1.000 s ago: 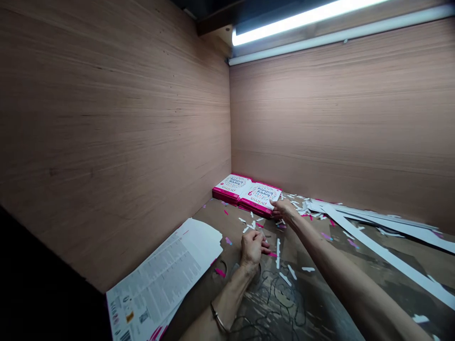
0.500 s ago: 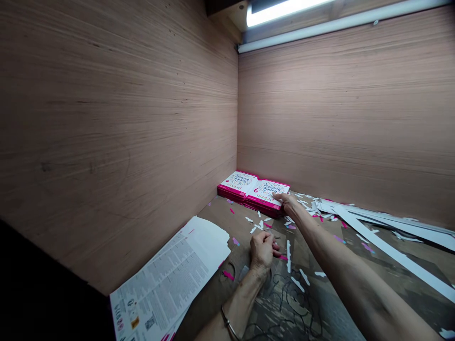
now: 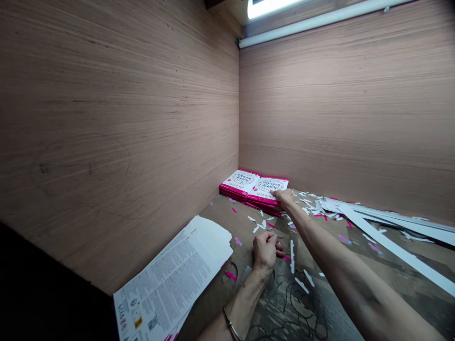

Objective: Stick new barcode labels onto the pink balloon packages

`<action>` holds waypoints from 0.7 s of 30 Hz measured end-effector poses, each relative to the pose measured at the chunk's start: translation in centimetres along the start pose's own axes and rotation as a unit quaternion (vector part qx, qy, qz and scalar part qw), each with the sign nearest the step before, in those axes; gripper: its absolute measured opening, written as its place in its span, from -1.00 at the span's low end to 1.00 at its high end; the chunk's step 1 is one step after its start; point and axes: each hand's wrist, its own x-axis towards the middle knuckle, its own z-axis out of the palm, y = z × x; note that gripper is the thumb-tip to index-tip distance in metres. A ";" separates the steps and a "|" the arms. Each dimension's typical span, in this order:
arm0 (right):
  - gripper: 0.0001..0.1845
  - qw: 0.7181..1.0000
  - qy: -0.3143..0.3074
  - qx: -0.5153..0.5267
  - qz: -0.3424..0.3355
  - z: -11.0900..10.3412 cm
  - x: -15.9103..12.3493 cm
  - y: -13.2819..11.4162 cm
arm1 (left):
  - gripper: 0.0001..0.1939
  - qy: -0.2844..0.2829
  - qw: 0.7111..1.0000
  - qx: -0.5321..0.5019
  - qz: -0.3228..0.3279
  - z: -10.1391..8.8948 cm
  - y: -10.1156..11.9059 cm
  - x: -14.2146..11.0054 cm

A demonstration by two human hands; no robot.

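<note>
Right hand [image 3: 285, 198] gripping the right card stack [image 3: 272, 183], snug by the left card stack [image 3: 240, 181] at the surface's [image 3: 216, 214] far left corner, left hand [image 3: 265, 250] half-curled, contents unclear, and uneven layers could slide if pushed sideways!

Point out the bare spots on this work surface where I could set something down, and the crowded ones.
Bare: a patch between the printed sheets and left forearm; another between the right forearm and long white strip, towards its near end. Crowded: the middle, with scraps and cords, and the back corner, with pink-edged stacks.
</note>
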 end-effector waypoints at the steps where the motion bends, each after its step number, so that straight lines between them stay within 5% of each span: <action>1: -0.68 1.000 0.001 -0.013 0.016 0.0 0.1 0.0 | -0.77 0.000 1.000 0.000 0.001 0.0 0.0 0.0; 10: -0.70 0.997 -0.003 0.009 0.073 0.0 0.5 0.1 | -0.80 -0.003 1.000 0.005 0.000 0.0 0.1 -0.2; 21: -0.72 0.958 -0.109 0.240 0.111 0.3 0.1 -1.0 | -0.76 -0.002 1.000 0.004 0.000 0.0 0.1 -0.2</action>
